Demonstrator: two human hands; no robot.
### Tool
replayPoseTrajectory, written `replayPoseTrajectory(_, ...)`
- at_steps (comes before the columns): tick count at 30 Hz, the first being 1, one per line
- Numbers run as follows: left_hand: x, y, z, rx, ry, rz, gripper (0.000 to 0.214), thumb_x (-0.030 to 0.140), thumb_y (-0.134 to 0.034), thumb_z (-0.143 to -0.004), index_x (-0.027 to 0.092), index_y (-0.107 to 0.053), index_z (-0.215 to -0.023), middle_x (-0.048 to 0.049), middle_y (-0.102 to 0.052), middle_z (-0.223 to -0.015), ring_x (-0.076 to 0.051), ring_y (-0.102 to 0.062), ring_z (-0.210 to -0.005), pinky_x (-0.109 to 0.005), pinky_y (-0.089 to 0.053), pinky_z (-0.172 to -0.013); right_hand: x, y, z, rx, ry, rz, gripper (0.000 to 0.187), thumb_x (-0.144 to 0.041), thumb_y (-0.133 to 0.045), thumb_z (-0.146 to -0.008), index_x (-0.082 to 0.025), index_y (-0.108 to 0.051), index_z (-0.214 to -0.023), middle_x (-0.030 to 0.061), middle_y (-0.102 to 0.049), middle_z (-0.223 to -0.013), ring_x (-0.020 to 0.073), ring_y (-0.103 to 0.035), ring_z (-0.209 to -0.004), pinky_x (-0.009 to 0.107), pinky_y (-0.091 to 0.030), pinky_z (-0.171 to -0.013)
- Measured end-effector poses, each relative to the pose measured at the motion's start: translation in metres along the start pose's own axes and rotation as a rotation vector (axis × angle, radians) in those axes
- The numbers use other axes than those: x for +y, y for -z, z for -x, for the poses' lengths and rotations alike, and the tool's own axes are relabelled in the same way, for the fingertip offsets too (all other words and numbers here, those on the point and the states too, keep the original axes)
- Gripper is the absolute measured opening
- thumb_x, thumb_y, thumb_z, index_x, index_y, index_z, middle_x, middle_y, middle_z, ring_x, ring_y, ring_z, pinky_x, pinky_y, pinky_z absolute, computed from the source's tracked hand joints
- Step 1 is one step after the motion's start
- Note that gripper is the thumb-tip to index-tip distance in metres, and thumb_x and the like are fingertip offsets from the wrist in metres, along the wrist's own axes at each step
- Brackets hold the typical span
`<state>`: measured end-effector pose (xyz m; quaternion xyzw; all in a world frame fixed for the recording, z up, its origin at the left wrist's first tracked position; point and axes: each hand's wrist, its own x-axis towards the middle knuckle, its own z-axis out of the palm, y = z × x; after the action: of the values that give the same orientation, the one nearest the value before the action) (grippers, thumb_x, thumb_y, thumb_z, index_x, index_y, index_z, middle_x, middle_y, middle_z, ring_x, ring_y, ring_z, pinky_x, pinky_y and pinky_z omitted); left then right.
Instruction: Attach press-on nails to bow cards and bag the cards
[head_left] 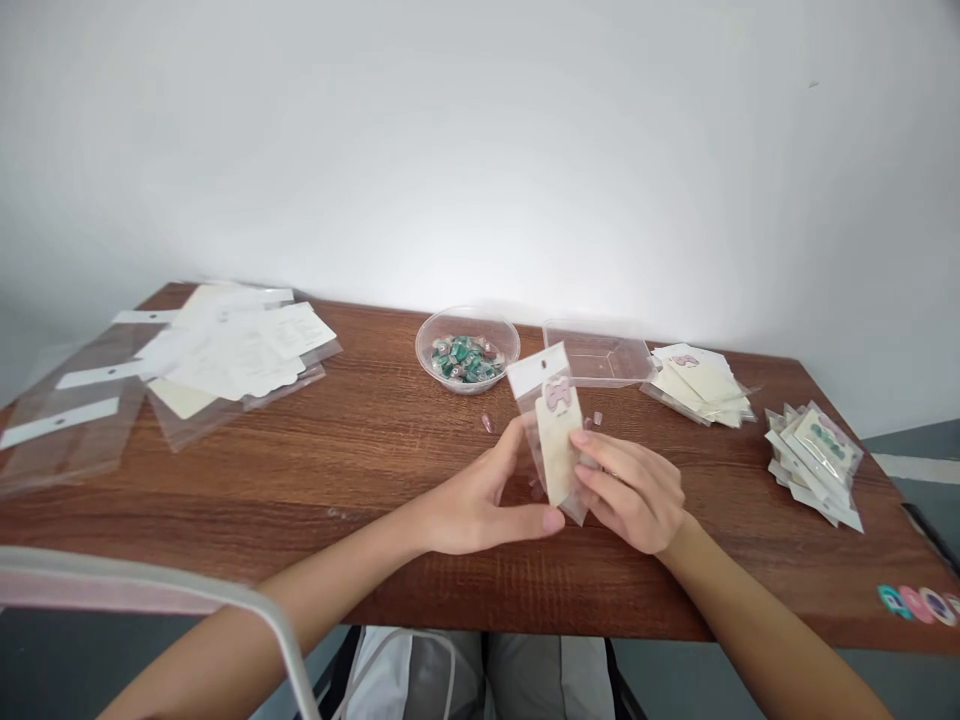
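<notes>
A clear plastic bag (531, 380) with a white header and a hang hole is held up over the table's front half. A cream card (557, 455) with a purple bow-like print at its top sits in the bag, as far as I can see. My left hand (480, 505) grips the bag from the left, thumb at the bottom corner and fingers behind it. At the right edge, my right hand (634, 490) pinches the card and bag between thumb and fingers. Small pink-purple pieces (487, 423), shaped like press-on nails, lie around and partly behind the hands.
A clear bowl (422, 358) of green and pink pieces stands by the wall, beside a clear tray (616, 370). Bags and cards (232, 345) spread at left. Cards (701, 383) and filled packets (817, 460) are piled at right. A white bar (150, 575) crosses the lower left.
</notes>
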<state>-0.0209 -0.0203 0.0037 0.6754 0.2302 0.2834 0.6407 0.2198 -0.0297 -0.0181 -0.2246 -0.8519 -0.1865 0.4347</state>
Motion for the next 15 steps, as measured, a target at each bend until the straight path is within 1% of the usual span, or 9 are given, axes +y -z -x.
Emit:
replayPoseTrajectory(1,-0.001,0.001,0.001,-0.026,-0.032,0.007,0.091,0.042,-0.077,-0.089,0.024,-0.023,-0.160,-0.0176,-0.045,-0.159,-0.034,-0.049,-0.145,-0.050,-0.042,-0.119,-0.003,-0.003,0.000,-0.007,0.012,-0.047,0.015,-0.011,-0.065,-0.095,-0.014,-0.068,-0.110,0.0187,-0.077,-0.123,0.0272,-0.073,-0.120,0.037,-0.070,-0.087)
replayPoseTrajectory(2,-0.002,0.001,0.002,-0.043,-0.045,0.005,0.096,0.042,-0.081,-0.086,0.024,-0.022,-0.161,-0.0177,-0.042,-0.161,-0.036,-0.043,-0.149,-0.051,-0.039,-0.122,-0.006,-0.006,0.001,-0.007,0.015,-0.085,0.015,-0.010,-0.064,-0.095,-0.013,-0.067,-0.109,0.0195,-0.077,-0.122,0.0286,-0.072,-0.122,0.038,-0.070,-0.088)
replayPoseTrajectory(3,-0.003,0.001,0.002,-0.053,-0.045,0.006,0.099,0.041,-0.082,-0.084,0.023,-0.023,-0.161,-0.0180,-0.043,-0.160,-0.037,-0.043,-0.149,-0.051,-0.039,-0.122,-0.008,-0.009,0.002,-0.005,0.010,-0.116,0.015,-0.009,-0.064,-0.094,-0.012,-0.067,-0.109,0.0202,-0.077,-0.121,0.0296,-0.072,-0.123,0.039,-0.069,-0.088)
replayPoseTrajectory(5,-0.007,0.000,0.002,-0.045,-0.023,0.012,0.096,0.039,-0.082,-0.085,0.022,-0.024,-0.159,-0.0180,-0.049,-0.154,-0.035,-0.051,-0.141,-0.048,-0.047,-0.115,-0.011,-0.014,0.003,-0.002,-0.020,-0.155,0.016,-0.010,-0.066,-0.093,-0.013,-0.066,-0.109,0.0209,-0.077,-0.119,0.0304,-0.072,-0.123,0.039,-0.069,-0.088)
replayPoseTrajectory(7,-0.011,-0.001,0.002,-0.018,0.006,0.009,0.094,0.036,-0.080,-0.087,0.023,-0.020,-0.159,-0.0169,-0.057,-0.143,-0.031,-0.061,-0.130,-0.044,-0.055,-0.105,-0.012,-0.019,0.004,-0.007,-0.064,-0.169,0.017,-0.013,-0.067,-0.092,-0.015,-0.065,-0.109,0.0202,-0.078,-0.119,0.0287,-0.074,-0.118,0.037,-0.069,-0.085)
replayPoseTrajectory(8,-0.013,-0.002,0.001,-0.004,0.018,0.005,0.095,0.035,-0.079,-0.087,0.023,-0.018,-0.159,-0.0161,-0.060,-0.139,-0.030,-0.063,-0.126,-0.043,-0.057,-0.102,-0.013,-0.021,0.003,-0.012,-0.088,-0.170,0.017,-0.015,-0.067,-0.093,-0.017,-0.064,-0.110,0.0192,-0.078,-0.119,0.0273,-0.075,-0.115,0.036,-0.069,-0.083)
replayPoseTrajectory(10,-0.016,-0.003,0.000,0.009,0.033,0.002,0.096,0.033,-0.079,-0.088,0.024,-0.014,-0.159,-0.0147,-0.062,-0.135,-0.028,-0.065,-0.123,-0.042,-0.058,-0.100,-0.015,-0.023,0.002,-0.015,-0.122,-0.169,0.016,-0.021,-0.063,-0.096,-0.019,-0.063,-0.112,0.0174,-0.079,-0.117,0.0253,-0.077,-0.109,0.036,-0.068,-0.078)
replayPoseTrajectory(12,-0.015,-0.004,-0.001,-0.010,0.046,0.008,0.098,0.031,-0.079,-0.088,0.024,-0.012,-0.158,-0.0139,-0.062,-0.134,-0.027,-0.066,-0.122,-0.042,-0.058,-0.099,-0.016,-0.024,0.001,-0.010,-0.147,-0.175,0.018,-0.025,-0.060,-0.098,-0.019,-0.063,-0.115,0.0164,-0.080,-0.111,0.0245,-0.079,-0.102,0.037,-0.068,-0.076)
replayPoseTrajectory(15,-0.011,-0.004,-0.002,-0.062,0.083,-0.007,0.089,0.029,-0.078,-0.088,0.022,-0.018,-0.153,-0.0126,-0.064,-0.128,-0.025,-0.068,-0.115,-0.041,-0.060,-0.095,-0.018,-0.023,-0.001,-0.001,-0.157,-0.180,0.021,-0.028,-0.060,-0.098,-0.018,-0.063,-0.116,0.0155,-0.080,-0.103,0.0241,-0.079,-0.098,0.036,-0.066,-0.075)
